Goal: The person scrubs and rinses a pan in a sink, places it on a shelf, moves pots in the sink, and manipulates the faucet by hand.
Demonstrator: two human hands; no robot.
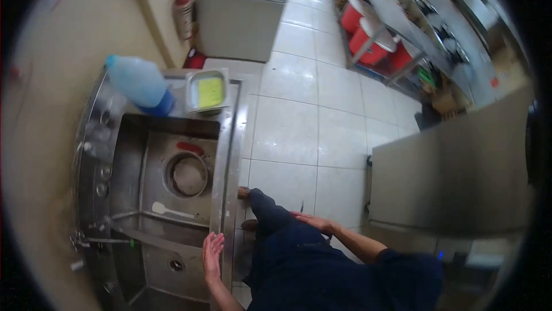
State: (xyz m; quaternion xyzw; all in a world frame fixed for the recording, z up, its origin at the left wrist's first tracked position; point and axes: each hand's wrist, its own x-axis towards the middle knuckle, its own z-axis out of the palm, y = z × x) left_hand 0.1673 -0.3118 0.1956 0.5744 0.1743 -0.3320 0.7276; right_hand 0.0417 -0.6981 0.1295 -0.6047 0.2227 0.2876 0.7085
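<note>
My left hand is over the front edge of the steel sink, fingers apart and nothing in it. My right hand is stretched out near my dark trousers, and it holds nothing that I can make out. In the upper basin lie a round metal pot, a red-handled item and a white spatula. Behind that basin stand a large bluish plastic bottle and a metal container with a yellow-green sponge or cloth.
A tap reaches over the divider toward the lower basin. Beyond the sink are a white cabinet with a pot on top and a fire extinguisher. Red buckets sit under a shelf; a steel cabinet stands at right.
</note>
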